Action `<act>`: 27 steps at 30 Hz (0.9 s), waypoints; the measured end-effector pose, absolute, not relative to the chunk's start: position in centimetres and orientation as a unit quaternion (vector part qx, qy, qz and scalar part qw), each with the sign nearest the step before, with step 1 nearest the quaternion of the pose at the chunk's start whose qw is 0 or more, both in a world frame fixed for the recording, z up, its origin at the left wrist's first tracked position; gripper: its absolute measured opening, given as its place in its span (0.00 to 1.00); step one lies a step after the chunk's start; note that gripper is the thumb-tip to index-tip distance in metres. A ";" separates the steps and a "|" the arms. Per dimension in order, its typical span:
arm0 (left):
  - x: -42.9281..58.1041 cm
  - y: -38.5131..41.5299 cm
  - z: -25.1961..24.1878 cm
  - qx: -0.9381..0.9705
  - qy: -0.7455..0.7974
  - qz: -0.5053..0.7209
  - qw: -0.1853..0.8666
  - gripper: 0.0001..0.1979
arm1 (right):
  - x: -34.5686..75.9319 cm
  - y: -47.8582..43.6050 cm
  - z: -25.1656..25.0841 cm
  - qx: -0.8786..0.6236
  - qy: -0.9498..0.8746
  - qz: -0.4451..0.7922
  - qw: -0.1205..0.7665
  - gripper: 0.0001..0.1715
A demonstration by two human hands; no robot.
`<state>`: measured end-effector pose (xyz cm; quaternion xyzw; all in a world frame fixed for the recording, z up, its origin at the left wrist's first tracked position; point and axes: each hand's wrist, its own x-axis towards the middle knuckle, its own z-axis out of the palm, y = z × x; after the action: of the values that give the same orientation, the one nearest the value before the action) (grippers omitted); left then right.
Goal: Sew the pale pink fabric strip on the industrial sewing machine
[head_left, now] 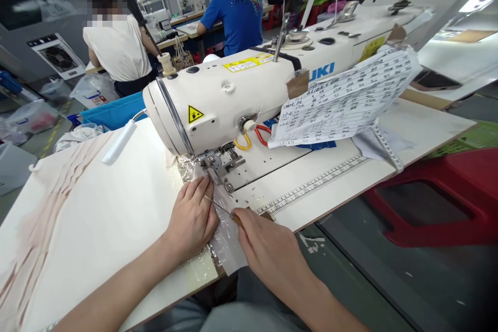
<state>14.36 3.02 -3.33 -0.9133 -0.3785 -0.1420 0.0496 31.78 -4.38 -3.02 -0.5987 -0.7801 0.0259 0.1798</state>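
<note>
A white sewing machine (229, 83) stands over the table. Below its head, a pale, sheer fabric piece (229, 249) runs from the presser foot (212, 168) down to the front edge. My left hand (193, 212) is closed on this fabric just in front of the foot, its fingers bent and pressed together. My right hand (268, 244) grips an awl (235, 218) by its short yellowish handle. The thin metal shaft points left, its tip close to my left fingers. Part of the fabric is hidden under my left hand.
Light pink fabric strips (46, 238) lie along the table's left side. A handwritten sheet (342, 98) hangs from the machine, above a printed ruler (311, 187). A red stool (436, 197) stands at right. Two people sit working beyond the machine.
</note>
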 end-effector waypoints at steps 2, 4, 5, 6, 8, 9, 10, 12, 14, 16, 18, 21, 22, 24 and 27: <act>14.3 3.3 -3.4 -0.911 -0.385 -0.140 0.054 0.22 | 31.6 -4.1 -3.0 -0.599 -0.780 0.028 0.178 0.15; 14.2 3.6 -3.4 -0.908 -0.391 -0.139 0.057 0.22 | 31.4 -3.8 -3.0 -0.598 -0.781 0.026 0.177 0.14; 14.2 3.7 -3.4 -0.907 -0.393 -0.139 0.058 0.22 | 31.2 -3.7 -3.0 -0.597 -0.782 0.024 0.177 0.14; 14.1 3.9 -3.4 -0.906 -0.396 -0.140 0.060 0.22 | 31.1 -3.5 -3.0 -0.597 -0.782 0.022 0.176 0.14; 14.1 4.1 -3.3 -0.899 -0.407 -0.146 0.067 0.22 | 30.8 -3.2 -3.0 -0.601 -0.781 0.020 0.169 0.13; 14.1 4.2 -3.3 -0.895 -0.414 -0.147 0.071 0.22 | 30.7 -3.0 -3.0 -0.604 -0.780 0.020 0.163 0.13; 14.1 4.3 -3.2 -0.892 -0.421 -0.147 0.075 0.22 | 30.6 -2.8 -2.9 -0.607 -0.779 0.022 0.158 0.12; 14.0 4.7 -3.2 -0.888 -0.429 -0.143 0.079 0.22 | 30.3 -2.5 -2.9 -0.613 -0.775 0.026 0.151 0.12; 13.7 5.1 -3.3 -0.891 -0.425 -0.138 0.081 0.22 | 30.1 -2.5 -2.8 -0.617 -0.771 0.034 0.153 0.12; 13.4 5.5 -3.4 -0.894 -0.417 -0.136 0.088 0.21 | 30.1 -2.6 -2.9 -0.615 -0.770 0.043 0.167 0.12; 13.0 5.8 -3.4 -0.896 -0.410 -0.139 0.098 0.21 | 30.1 -3.0 -3.0 -0.606 -0.771 0.050 0.189 0.12; 13.0 5.4 -3.2 -0.896 -0.406 -0.148 0.098 0.20 | 30.3 -3.6 -3.3 -0.596 -0.771 0.054 0.218 0.12; 13.1 5.1 -3.1 -0.899 -0.402 -0.149 0.092 0.19 | 30.4 -3.7 -3.3 -0.596 -0.770 0.053 0.222 0.13; 13.4 4.4 -3.0 -0.908 -0.386 -0.145 0.075 0.19 | 30.5 -4.0 -3.3 -0.595 -0.770 0.053 0.224 0.13; 13.9 3.7 -3.0 -0.914 -0.377 -0.136 0.063 0.20 | 30.6 -4.2 -3.2 -0.592 -0.771 0.049 0.230 0.13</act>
<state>13.95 3.70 -2.99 -0.9140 -0.3769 -0.1365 0.0626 30.62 -4.21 -3.15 -0.5919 -0.7709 0.0493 0.2303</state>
